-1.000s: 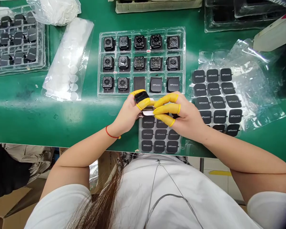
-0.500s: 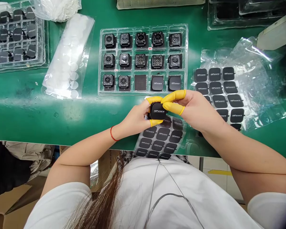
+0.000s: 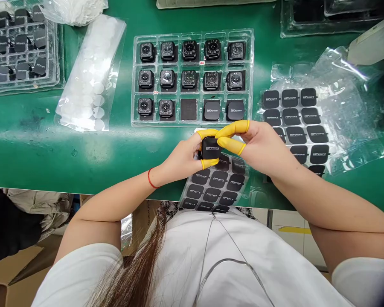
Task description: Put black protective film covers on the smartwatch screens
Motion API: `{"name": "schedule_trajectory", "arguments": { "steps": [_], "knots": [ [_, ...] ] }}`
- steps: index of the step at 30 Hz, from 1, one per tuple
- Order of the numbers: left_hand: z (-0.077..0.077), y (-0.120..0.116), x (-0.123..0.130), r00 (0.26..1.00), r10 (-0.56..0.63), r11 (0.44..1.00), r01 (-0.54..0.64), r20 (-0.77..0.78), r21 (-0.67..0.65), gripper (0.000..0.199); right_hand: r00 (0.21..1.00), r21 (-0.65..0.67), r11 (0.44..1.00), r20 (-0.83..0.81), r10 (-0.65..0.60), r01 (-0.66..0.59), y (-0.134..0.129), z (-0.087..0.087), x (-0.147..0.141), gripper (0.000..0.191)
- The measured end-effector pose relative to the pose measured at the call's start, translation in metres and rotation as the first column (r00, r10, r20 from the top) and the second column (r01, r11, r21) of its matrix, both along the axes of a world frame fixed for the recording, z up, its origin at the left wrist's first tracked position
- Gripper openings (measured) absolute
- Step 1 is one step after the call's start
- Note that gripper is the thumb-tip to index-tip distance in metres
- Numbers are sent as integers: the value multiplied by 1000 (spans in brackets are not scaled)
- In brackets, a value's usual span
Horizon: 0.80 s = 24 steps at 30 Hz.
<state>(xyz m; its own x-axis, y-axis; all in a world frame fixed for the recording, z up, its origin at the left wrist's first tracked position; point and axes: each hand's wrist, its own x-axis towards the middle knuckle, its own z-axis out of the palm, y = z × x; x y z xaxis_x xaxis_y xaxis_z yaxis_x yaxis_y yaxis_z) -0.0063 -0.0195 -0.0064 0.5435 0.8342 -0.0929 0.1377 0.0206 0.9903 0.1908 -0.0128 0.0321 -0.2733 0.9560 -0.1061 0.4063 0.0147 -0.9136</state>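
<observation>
A black square smartwatch body point(image 3: 211, 150) with a "HiFuture" film over its face is gripped between the thumb and fingers of my left hand point(image 3: 183, 158). Yellow finger cots cover the working fingertips of both hands. The thumb and index finger of my right hand point(image 3: 259, 145) close together at the watch's upper right corner; what they pinch there is partly hidden. Below the watch, a sheet of black HiFuture films point(image 3: 219, 180) hangs over the table edge. Just beyond my hands is a clear plastic tray point(image 3: 192, 125) of watch bodies, most with sensor backs up, two with HiFuture faces up.
One compartment of the tray shows only a dark pad point(image 3: 188, 110). More black film sheets point(image 3: 296, 135) lie on clear plastic at right. A strip of round clear stickers point(image 3: 92, 81) and another filled tray point(image 3: 22, 79) are at left. Stacked trays point(image 3: 326, 29) stand back right.
The view has shifted slightly. My left hand keeps its grip on the watch, and my right fingertips have edged a little left at its corner.
</observation>
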Motion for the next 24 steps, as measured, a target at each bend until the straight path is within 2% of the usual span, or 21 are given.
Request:
{"name": "schedule_trajectory", "arguments": {
  "steps": [2, 4, 6, 7, 9, 11, 12, 14, 16, 18, 22, 24],
  "knots": [
    [0, 0, 0, 1000, 4, 1000, -4, -4, -20, 54, 992, 150, 989, 121, -22, 4, -3, -1, -1, 12],
    [0, -1, 1, 1000, 5, 1000, -5, 11, -26, 54, 970, 281, 959, 240, -41, -29, -7, -2, -4, 26],
    [-1, -2, 3, 999, -3, 1000, 4, 48, -10, 52, 956, 291, 950, 293, 23, -112, -10, -4, -6, 43],
    [-1, -3, 4, 998, -8, 1000, 9, 69, -6, 52, 956, 261, 955, 285, 62, -140, -9, -4, -8, 44],
    [-1, -4, 6, 996, 5, 999, 0, 94, -48, 58, 972, 217, 970, 226, 57, -108, -3, -2, -10, 31],
    [1, -4, 7, 994, 56, 989, -43, 94, -144, 68, 983, 239, 971, 176, -52, 8, 14, -1, -12, 20],
    [1, -4, 7, 993, 77, 979, -58, 91, -193, 70, 980, 267, 962, 173, -102, 53, 25, -2, -15, 19],
    [2, -3, 7, 991, 82, 967, -52, 110, -251, 62, 964, 333, 941, 228, -137, 55, 52, -9, -22, 21],
    [3, -3, 6, 989, 36, 968, 0, 140, -252, 45, 926, 393, 919, 359, -112, -41, 76, -19, -35, 25],
    [3, -5, 3, 990, -13, 975, 44, 144, -217, 32, 851, 435, 880, 520, -73, -190, 92, -28, -51, 28],
    [2, -9, 1, 988, -29, 986, 53, 150, -155, 22, 663, 400, 768, 747, 43, -500, 99, -30, -89, 25],
    [0, -10, 1, 984, -18, 988, 45, 175, -150, 19, 580, 339, 731, 809, 95, -592, 98, -25, -108, 19]
  ]
}}
